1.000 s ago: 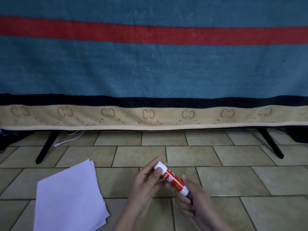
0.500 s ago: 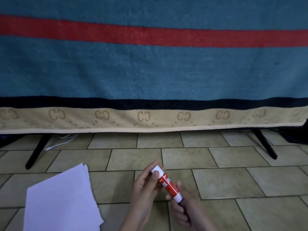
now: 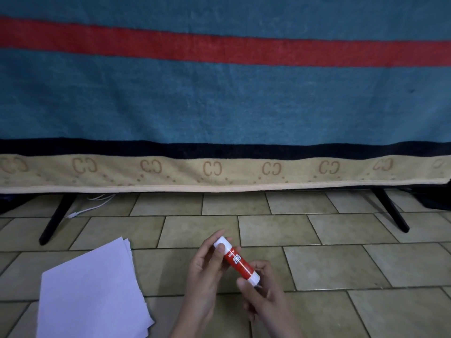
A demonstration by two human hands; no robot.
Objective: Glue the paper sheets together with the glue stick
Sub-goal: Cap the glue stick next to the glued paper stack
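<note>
A red glue stick (image 3: pixel 238 261) with a white cap and a white base is held tilted above the tiled floor, cap end up and to the left. My left hand (image 3: pixel 207 272) pinches the white cap with thumb and fingers. My right hand (image 3: pixel 262 289) grips the white base end. The cap is on the stick. A small stack of white paper sheets (image 3: pixel 92 291) lies flat on the floor at the lower left, apart from both hands.
A teal blanket (image 3: pixel 219 101) with a red stripe and a beige border hangs across the whole back. Two black legs (image 3: pixel 55 219) (image 3: pixel 393 212) stand on the floor under it. A white cable (image 3: pixel 90 206) lies at the back left.
The view has shifted slightly. Both hands keep holding the glue stick in much the same pose, and the paper stack has not moved on the floor.
</note>
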